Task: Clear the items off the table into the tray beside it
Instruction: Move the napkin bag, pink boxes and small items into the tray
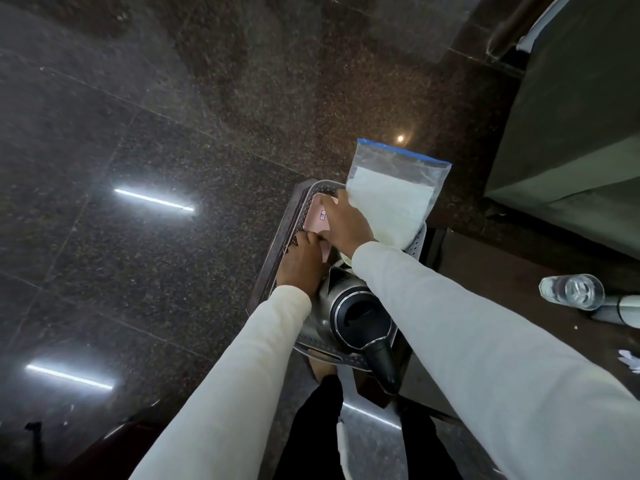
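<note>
A perforated metal tray (417, 242) sits on a stand just left of the dark table (502, 271). In it stand a steel kettle (356, 315) with a black lid and handle, a pink packet (317, 216) and a clear zip bag (394, 199) of white grains with a blue seal. My right hand (346, 223) grips the zip bag's left edge and holds it upright at the tray's far end. My left hand (301, 261) rests with curled fingers on the pink packet's near edge. Both arms wear cream sleeves.
On the table at the right lie a clear glass (571, 292) and a steel bottle (623, 308), with white paper scraps (630, 360) near the front edge. A grey-green block (571, 116) stands at the back right. Dark polished stone floor (138, 133) fills the left.
</note>
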